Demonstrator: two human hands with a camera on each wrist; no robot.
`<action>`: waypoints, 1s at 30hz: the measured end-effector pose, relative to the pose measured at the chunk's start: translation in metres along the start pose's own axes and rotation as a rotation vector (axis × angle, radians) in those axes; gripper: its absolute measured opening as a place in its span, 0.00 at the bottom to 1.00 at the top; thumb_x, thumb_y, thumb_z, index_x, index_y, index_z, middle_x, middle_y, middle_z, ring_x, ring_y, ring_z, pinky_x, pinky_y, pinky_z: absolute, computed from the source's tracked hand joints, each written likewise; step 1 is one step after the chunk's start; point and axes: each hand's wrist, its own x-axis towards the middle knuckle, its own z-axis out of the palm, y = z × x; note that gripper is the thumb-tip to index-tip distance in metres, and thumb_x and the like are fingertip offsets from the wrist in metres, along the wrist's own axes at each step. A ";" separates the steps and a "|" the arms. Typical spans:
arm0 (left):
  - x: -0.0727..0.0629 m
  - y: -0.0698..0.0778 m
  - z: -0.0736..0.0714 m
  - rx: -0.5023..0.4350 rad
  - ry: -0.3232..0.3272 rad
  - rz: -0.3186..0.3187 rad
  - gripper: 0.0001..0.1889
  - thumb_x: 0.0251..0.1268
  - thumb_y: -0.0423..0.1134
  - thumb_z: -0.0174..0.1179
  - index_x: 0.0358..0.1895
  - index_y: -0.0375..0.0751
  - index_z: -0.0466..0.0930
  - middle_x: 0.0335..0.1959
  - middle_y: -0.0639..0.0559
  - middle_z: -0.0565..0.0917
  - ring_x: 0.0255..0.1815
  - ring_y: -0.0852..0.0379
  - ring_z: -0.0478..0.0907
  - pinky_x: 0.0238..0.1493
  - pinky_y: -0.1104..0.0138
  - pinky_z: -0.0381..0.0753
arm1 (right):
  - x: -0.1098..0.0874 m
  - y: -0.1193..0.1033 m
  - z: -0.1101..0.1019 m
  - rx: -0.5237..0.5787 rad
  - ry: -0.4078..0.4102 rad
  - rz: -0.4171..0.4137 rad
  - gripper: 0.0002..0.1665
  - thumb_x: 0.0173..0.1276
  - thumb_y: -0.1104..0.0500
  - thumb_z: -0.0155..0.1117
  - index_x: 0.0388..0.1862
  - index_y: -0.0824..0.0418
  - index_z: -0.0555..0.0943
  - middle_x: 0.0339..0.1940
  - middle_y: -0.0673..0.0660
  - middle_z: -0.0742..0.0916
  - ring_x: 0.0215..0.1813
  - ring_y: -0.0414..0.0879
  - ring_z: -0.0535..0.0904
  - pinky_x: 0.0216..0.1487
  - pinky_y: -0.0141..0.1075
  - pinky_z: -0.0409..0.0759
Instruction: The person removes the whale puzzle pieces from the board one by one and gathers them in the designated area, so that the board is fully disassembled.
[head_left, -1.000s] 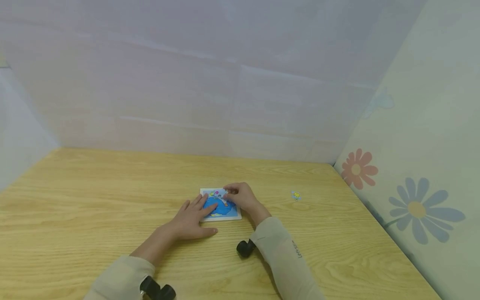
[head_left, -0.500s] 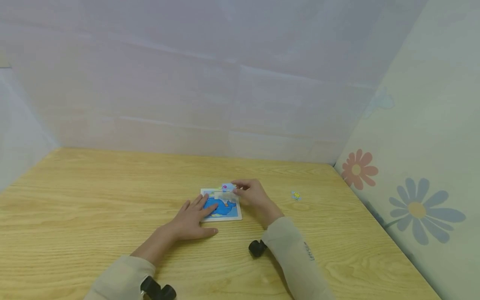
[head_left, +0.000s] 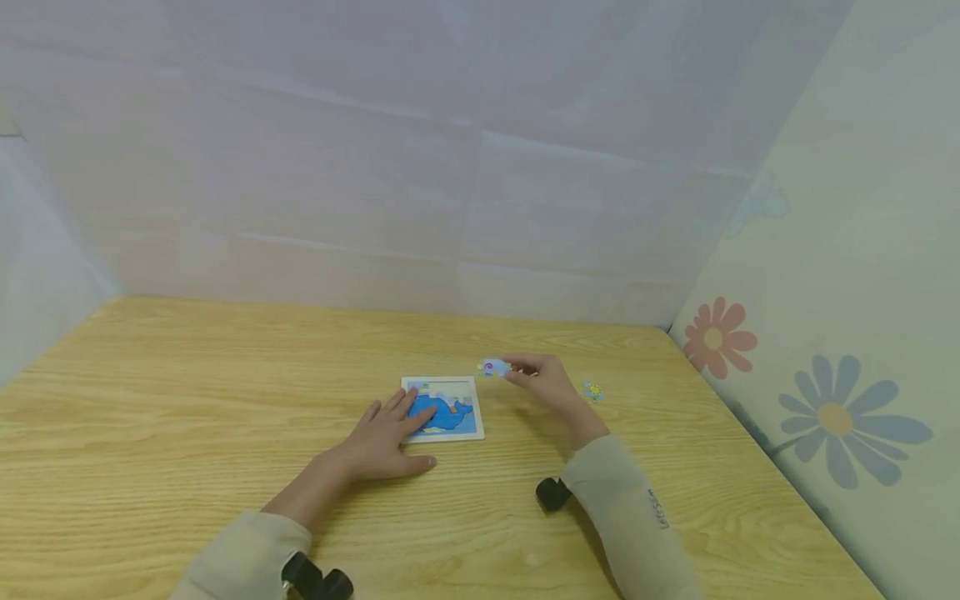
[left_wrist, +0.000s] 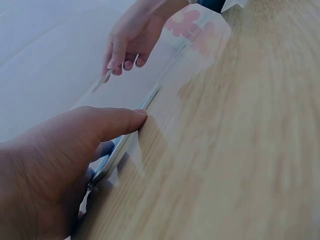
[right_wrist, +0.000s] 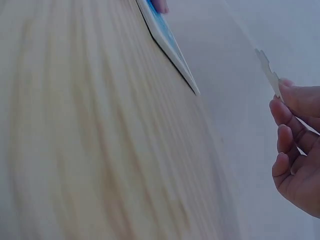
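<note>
A jigsaw puzzle (head_left: 450, 419) with a blue whale picture and a white border lies on the table. Its top part shows a pale gap. My left hand (head_left: 380, 442) rests on the puzzle's left side with fingers spread and straight. To the right of the puzzle, my right hand (head_left: 551, 385) pinches a pale blue puzzle piece (head_left: 495, 367) with a pink swirl between thumb and fingers. In the right wrist view that piece (right_wrist: 268, 74) is seen nearly edge-on, raised above the table.
Another small puzzle piece (head_left: 593, 391) with a yellow flower lies on the wooden table (head_left: 225, 375), right of my right hand. A pale wall (head_left: 375, 167) rises behind the table, and a wall with printed flowers (head_left: 832, 417) borders its right side.
My right hand has lifted the swirl piece out of the puzzle's top and carried it to the right, uncovering the pale gap. My left hand has stayed in place.
</note>
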 end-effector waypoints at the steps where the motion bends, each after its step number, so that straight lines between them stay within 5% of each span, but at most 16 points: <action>1: 0.000 0.000 0.000 0.001 -0.001 0.000 0.39 0.52 0.62 0.50 0.64 0.42 0.57 0.65 0.35 0.47 0.65 0.41 0.40 0.56 0.44 0.40 | -0.001 0.002 -0.004 0.005 0.003 -0.003 0.17 0.59 0.61 0.59 0.47 0.64 0.77 0.35 0.56 0.78 0.36 0.48 0.70 0.32 0.34 0.69; 18: -0.002 0.001 -0.001 0.010 0.003 -0.001 0.38 0.52 0.61 0.50 0.64 0.42 0.57 0.65 0.35 0.47 0.65 0.41 0.39 0.56 0.44 0.40 | -0.010 0.055 -0.058 -0.030 0.066 0.017 0.19 0.60 0.58 0.57 0.50 0.64 0.75 0.42 0.61 0.78 0.41 0.50 0.70 0.40 0.41 0.69; 30: -0.002 0.001 -0.002 0.011 0.000 -0.002 0.38 0.52 0.61 0.50 0.64 0.42 0.57 0.65 0.35 0.47 0.65 0.40 0.39 0.56 0.44 0.40 | -0.013 0.073 -0.067 -0.030 0.090 0.122 0.18 0.60 0.61 0.57 0.49 0.66 0.76 0.40 0.61 0.77 0.36 0.49 0.70 0.31 0.36 0.70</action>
